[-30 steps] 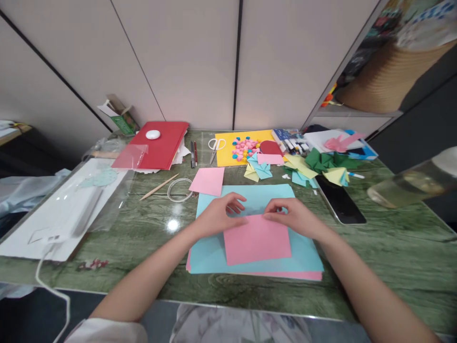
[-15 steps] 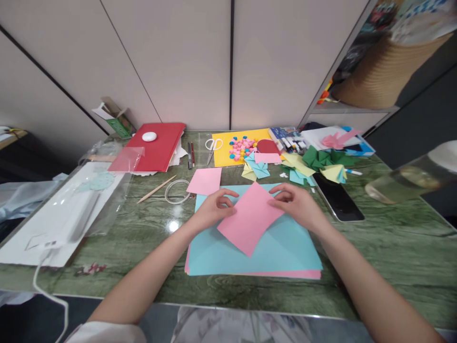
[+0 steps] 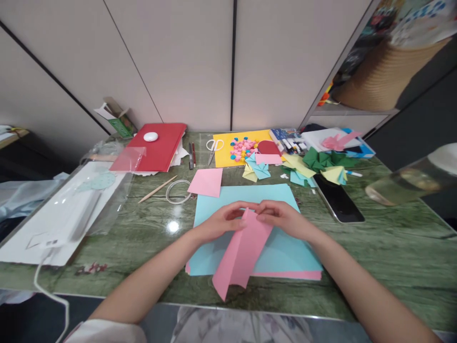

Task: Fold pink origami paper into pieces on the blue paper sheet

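Both hands meet over a stack of large light-blue paper (image 3: 285, 257) lying on the green table. My left hand (image 3: 223, 221) and my right hand (image 3: 280, 218) pinch the upper corners of a pink paper sheet (image 3: 243, 252). The sheet is bent into a fold and hangs toward me, its lower tip near the table's front edge. A pink sheet peeks out under the blue stack at its near edge. A smaller pink square (image 3: 207, 182) lies flat just beyond the blue stack, to the left.
A black phone (image 3: 339, 200) lies right of the stack. Folded green, yellow and blue paper pieces (image 3: 314, 166), a yellow sheet with beads (image 3: 243, 147), scissors (image 3: 213, 146), pens, a red folder (image 3: 153, 145), a tape ring (image 3: 177, 191) and a wooden stick sit behind. A glass jar (image 3: 410, 181) is at right.
The pink sheet lay flat on the blue stack, then was turned to a diamond. Now both hands have come together and the sheet is folded and lifted, hanging toward me.
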Tool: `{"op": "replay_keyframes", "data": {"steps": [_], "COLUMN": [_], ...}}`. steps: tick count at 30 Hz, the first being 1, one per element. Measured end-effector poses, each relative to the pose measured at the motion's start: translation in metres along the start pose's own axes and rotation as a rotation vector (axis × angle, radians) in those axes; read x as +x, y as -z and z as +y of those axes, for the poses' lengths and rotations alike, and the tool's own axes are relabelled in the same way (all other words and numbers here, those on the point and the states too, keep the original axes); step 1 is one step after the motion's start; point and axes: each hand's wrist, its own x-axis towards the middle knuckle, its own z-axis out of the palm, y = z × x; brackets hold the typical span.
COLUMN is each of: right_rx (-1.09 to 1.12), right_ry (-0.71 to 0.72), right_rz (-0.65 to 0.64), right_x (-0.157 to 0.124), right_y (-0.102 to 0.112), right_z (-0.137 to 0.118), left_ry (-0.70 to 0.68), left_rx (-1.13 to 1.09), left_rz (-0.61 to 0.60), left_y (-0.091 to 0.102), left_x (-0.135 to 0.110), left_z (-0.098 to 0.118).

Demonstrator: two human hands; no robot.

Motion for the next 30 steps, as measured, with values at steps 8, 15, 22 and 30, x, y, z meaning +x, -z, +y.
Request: {"op": "replay_keyframes", "data": {"steps": [8, 15, 22, 30], "right_rx": [-0.046, -0.095, -0.209, -0.343], "right_ry": [0.028, 0.025, -0.010, 0.112], "right_rz": [0.038, 0.091, -0.083, -0.096], "right_x": [-0.006, -0.006, -0.012, -0.013], "right_y": [0.008, 0.014, 0.020, 0.001], "right_z": [-0.009, -0.009, -0.013, -0.020], "left_ry": [0.068, 0.078, 0.093, 0.098], "left_rx": [-0.011, 0.260, 0.360, 0.566], "left_rz": [0.095, 0.188, 0.131, 0.081], "left_y": [0.004, 0.008, 0.001, -0.012], "left_x": [0.000, 0.003, -0.002, -0.007], "left_z": [-0.001, 0.002, 0.005, 0.006]}}
